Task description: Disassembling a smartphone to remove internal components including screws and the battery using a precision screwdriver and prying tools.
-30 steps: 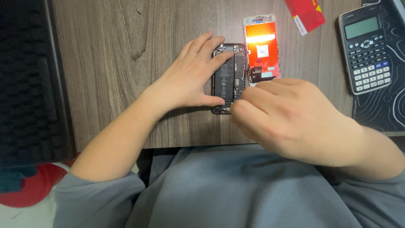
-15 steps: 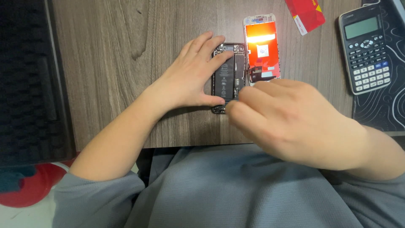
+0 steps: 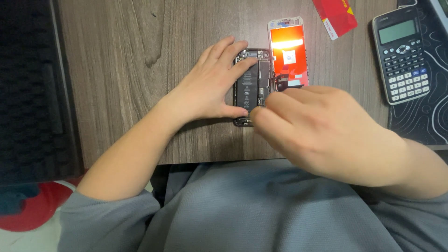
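The opened phone body (image 3: 252,86) lies flat in the upper middle of the frame on the wooden worktop (image 3: 140,70), back cover already off, battery and boards exposed, and its orange-backed screen panel (image 3: 288,53) flipped out just to its right. Left hand (image 3: 210,86) pins it, fingers spread flat with nothing grasped. Right hand (image 3: 326,130) pinches at the lower right edge; can't tell what's in its grip, so the insides look like they're mid-job, nowhere near closed up.

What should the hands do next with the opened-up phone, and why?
Probably keep the left hand pressing the opened phone flat on the wooden desk while the right hand works gently at its lower edge. The fingertips sit there, and the detached screen lies close beside it.
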